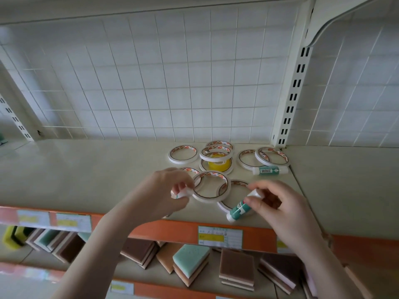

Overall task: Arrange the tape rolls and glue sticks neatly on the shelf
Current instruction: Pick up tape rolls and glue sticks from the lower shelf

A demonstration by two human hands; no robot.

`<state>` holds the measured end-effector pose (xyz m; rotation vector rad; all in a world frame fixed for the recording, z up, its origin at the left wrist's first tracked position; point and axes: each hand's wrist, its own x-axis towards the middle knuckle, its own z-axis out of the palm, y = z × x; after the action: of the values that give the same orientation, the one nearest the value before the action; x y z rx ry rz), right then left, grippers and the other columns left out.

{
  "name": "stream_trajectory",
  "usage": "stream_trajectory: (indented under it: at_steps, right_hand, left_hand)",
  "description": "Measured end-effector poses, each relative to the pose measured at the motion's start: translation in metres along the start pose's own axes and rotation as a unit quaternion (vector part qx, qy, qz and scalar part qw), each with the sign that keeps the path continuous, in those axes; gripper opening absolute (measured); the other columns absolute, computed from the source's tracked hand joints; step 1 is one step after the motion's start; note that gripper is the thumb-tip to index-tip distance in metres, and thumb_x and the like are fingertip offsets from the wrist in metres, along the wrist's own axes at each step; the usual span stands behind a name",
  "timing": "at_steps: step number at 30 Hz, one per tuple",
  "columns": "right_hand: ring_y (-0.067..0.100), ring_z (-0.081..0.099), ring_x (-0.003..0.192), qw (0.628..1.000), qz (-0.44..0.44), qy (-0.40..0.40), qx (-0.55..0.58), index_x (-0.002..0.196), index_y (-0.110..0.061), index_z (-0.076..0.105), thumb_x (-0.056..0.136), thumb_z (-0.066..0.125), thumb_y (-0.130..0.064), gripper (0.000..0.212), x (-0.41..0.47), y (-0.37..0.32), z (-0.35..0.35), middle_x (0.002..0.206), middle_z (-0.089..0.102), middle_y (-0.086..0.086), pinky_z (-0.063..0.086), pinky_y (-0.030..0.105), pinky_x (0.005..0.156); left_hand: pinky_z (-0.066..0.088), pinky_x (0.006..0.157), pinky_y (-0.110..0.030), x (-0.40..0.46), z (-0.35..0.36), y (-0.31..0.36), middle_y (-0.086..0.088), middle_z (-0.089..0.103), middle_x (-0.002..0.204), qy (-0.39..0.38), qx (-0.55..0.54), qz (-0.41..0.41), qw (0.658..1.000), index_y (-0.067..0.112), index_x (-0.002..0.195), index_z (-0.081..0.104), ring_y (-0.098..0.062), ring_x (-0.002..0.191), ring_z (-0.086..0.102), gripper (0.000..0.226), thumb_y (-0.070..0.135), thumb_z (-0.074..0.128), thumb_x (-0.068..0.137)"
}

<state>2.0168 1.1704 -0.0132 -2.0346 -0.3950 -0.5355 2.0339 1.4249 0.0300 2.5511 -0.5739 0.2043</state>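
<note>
Shelf (pixel 86 169) space lay bare on the left side, pale and glossy, with an orange front rail (pixel 172 228) carrying price labels. Just right of that stretch the left hand (pixel 164 193) hovered over the front of the shelf, its fingers curled and pinching a small white-capped glue stick (pixel 181 194), most of it hidden in the grip, right beside a white tape roll (pixel 210 186) that leaned on its neighbours. Behind these, toward the wire grid back panel (pixel 151 83), more tape rolls lay in a loose scatter: one flat roll (pixel 183 154) on its own, then a small heap (pixel 217 153) stacked over a yellow roll (pixel 217 162), then two overlapping rolls (pixel 263 158) near the upright post. A second glue stick (pixel 269 170) with a teal label lay on its side in front of those. Nearer the edge the right hand (pixel 278 208) pinched a third glue stick (pixel 240 206), teal-labelled, between thumb and fingers, its lower end over another flat roll (pixel 226 207). Sponges (pixel 192 264) sat on the shelf below. The step in hand seemed to be gathering the glue sticks out of the jumble, with the sorting barely begun. The next move would probably call for laying both held sticks side by side in the bare area, clear of the rolls, and then fetching the stick at the back.
</note>
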Motion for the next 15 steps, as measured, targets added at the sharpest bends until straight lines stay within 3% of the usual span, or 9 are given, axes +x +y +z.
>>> stream_trajectory:
  at_steps: [5,10,13,15]
  right_hand:
    - [0.009,0.057,0.075,0.998,-0.057,0.012,0.005,0.087,-0.019,0.067,0.076,0.074,-0.023,0.013,0.012,-0.013,0.022,0.079,0.062,-0.008,0.042,0.011,0.061]
    - [0.008,0.055,0.07,0.997,-0.076,0.013,-0.008,0.082,-0.017,0.066,0.076,0.077,-0.018,0.012,0.028,-0.038,0.061,0.075,0.058,-0.012,0.042,0.016,0.058]
    - [0.002,0.051,0.065,0.994,-0.1,0.009,-0.033,0.08,-0.02,0.063,0.077,0.073,-0.024,0.011,0.032,-0.059,0.093,0.073,0.054,-0.016,0.039,0.015,0.056]
    - [-0.001,0.05,0.063,0.991,-0.123,0.013,-0.057,0.078,-0.022,0.061,0.074,0.066,-0.031,0.011,0.033,-0.076,0.119,0.071,0.052,-0.017,0.039,0.015,0.057]
  left_hand:
    - [0.044,0.06,-0.014,-0.026,-0.018,-0.01,0.009,0.06,0.074,0.128,0.004,-0.065,0.99,0.026,0.078,0.06,-0.005,0.071,0.057,0.024,0.005,0.071,0.071]
    - [0.047,0.061,-0.021,-0.051,-0.049,-0.025,0.015,0.062,0.078,0.206,-0.022,-0.119,0.971,0.031,0.073,0.057,-0.006,0.064,0.059,0.01,0.026,0.064,0.068]
    - [0.048,0.064,-0.025,-0.067,-0.072,-0.046,0.013,0.061,0.075,0.237,-0.019,-0.145,0.961,0.028,0.072,0.059,-0.006,0.063,0.059,0.02,0.013,0.072,0.073]
    - [0.045,0.062,-0.017,-0.079,-0.087,-0.064,0.008,0.061,0.07,0.262,-0.022,-0.151,0.953,0.026,0.074,0.06,-0.005,0.063,0.058,0.023,0.007,0.073,0.072]
